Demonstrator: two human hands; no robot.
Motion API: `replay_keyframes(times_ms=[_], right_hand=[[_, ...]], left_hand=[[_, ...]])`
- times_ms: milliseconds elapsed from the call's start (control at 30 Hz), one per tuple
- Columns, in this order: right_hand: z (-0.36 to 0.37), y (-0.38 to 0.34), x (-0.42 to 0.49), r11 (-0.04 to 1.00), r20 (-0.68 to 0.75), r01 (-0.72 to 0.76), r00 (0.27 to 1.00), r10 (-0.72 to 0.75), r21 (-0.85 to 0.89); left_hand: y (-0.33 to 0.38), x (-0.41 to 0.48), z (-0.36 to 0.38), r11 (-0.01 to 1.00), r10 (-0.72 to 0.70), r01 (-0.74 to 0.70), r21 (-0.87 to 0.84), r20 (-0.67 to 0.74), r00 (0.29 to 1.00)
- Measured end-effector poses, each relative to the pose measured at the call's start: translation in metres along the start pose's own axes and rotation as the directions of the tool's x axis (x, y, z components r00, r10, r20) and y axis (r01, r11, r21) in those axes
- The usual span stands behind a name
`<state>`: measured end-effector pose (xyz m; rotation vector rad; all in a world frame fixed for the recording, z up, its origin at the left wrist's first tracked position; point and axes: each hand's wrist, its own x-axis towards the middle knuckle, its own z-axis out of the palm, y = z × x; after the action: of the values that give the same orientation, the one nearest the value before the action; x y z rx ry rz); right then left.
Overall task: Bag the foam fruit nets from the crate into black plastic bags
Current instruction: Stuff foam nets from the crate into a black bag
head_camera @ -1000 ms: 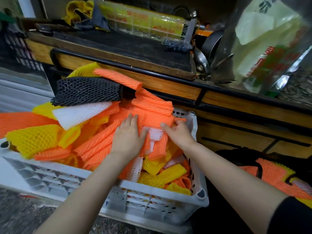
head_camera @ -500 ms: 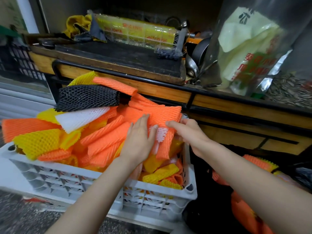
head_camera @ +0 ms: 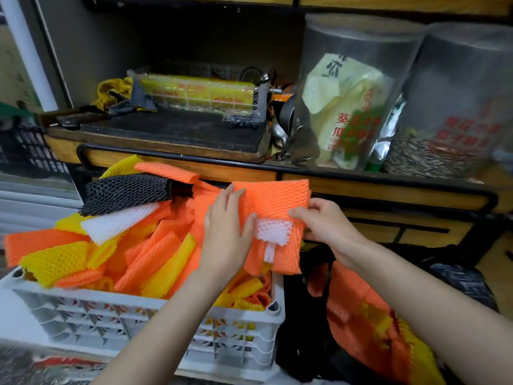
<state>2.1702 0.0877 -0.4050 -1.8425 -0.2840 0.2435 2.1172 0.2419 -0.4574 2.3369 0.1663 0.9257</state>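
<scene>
The person holds a bundle of orange nets [head_camera: 273, 200] up at the middle of the view, just above the crate's right-hand corner, with a white net [head_camera: 273, 232] sandwiched in its front face. The left hand [head_camera: 224, 234] lies flat against the bundle's 9 o'clock side with its fingers straight, pressing rather than gripping. This is probably because the springy foam sleeves would fan apart if nothing squeezed them together. The right hand [head_camera: 324, 220] takes the 3 o'clock edge with its thumb across the front and fingers curled round the back, so it grips the stack and seems to carry most of its weight. The white crate [head_camera: 138, 323] sits at 8 o'clock, and its loose nets [head_camera: 155, 254] in orange, yellow and white are heaped above the rim. A black net [head_camera: 125, 193] rests on top of the heap towards 10 o'clock. The black plastic bag [head_camera: 297, 343] stands directly against the crate's right wall, at 5 o'clock in the view. Its mouth is open and more bagged nets [head_camera: 358, 307] already show inside. That placement looks deliberate, since a handful has only to swing a short way to 4 o'clock to drop in. The wooden bench [head_camera: 361, 184] runs behind at 12 o'clock and carries clear jars [head_camera: 347, 79]. With the crate this full, the task appears far from finished.
</scene>
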Motion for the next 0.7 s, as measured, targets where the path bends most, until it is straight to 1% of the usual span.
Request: replay_keyframes(times_ms=[67, 133, 200, 267, 333, 367, 433, 500, 567, 633, 667, 700], right_hand=[[-0.005, 0.004, -0.004, 1.0, -0.015, -0.008, 1.0, 0.009, 0.006], [-0.01, 0.008, -0.006, 1.0, -0.06, -0.01, 0.998, 0.01, 0.01], [-0.015, 0.012, -0.007, 1.0, -0.113, -0.008, 0.994, 0.011, 0.025], [-0.02, 0.013, -0.007, 0.998, -0.143, -0.008, 0.99, 0.017, 0.062], [-0.025, 0.012, -0.008, 0.994, -0.158, 0.002, 0.987, 0.016, 0.113], [-0.028, 0.011, -0.009, 0.99, -0.16, 0.01, 0.987, 0.013, 0.141], [-0.034, 0.006, -0.014, 0.98, -0.138, 0.029, 0.99, -0.002, 0.199], [-0.04, 0.006, -0.018, 0.969, -0.108, 0.028, 0.994, -0.002, 0.245], [-0.047, 0.008, -0.023, 0.96, -0.085, 0.016, 0.996, 0.008, 0.281], [-0.054, 0.012, -0.026, 0.953, -0.06, 0.001, 0.998, 0.018, 0.302], [-0.057, 0.014, -0.029, 0.952, -0.043, -0.005, 0.999, 0.019, 0.305], [-0.061, 0.015, -0.032, 0.952, -0.025, -0.009, 1.0, 0.017, 0.306]], left_hand=[[-0.004, -0.002, 0.002, 0.994, -0.02, 0.012, 0.11, 0.069, 0.997], [-0.009, -0.004, 0.004, 0.979, -0.074, 0.046, 0.199, 0.134, 0.988], [-0.012, -0.008, 0.005, 0.967, -0.134, 0.094, 0.238, 0.161, 0.978], [-0.009, -0.011, 0.004, 0.969, -0.158, 0.122, 0.215, 0.157, 0.975], [-0.001, -0.013, 0.006, 0.979, -0.174, 0.152, 0.133, 0.178, 0.969], [0.005, -0.013, 0.006, 0.98, -0.198, 0.188, 0.068, 0.197, 0.96], [0.017, -0.012, 0.008, 0.945, -0.28, 0.31, -0.103, 0.234, 0.931], [0.028, -0.009, 0.01, 0.857, -0.362, 0.442, -0.265, 0.302, 0.882], [0.036, -0.009, 0.013, 0.731, -0.397, 0.54, -0.416, 0.385, 0.833], [0.044, -0.012, 0.016, 0.559, -0.384, 0.598, -0.574, 0.46, 0.8], [0.046, -0.013, 0.018, 0.499, -0.367, 0.603, -0.623, 0.478, 0.798], [0.049, -0.015, 0.02, 0.47, -0.345, 0.596, -0.651, 0.485, 0.803]])
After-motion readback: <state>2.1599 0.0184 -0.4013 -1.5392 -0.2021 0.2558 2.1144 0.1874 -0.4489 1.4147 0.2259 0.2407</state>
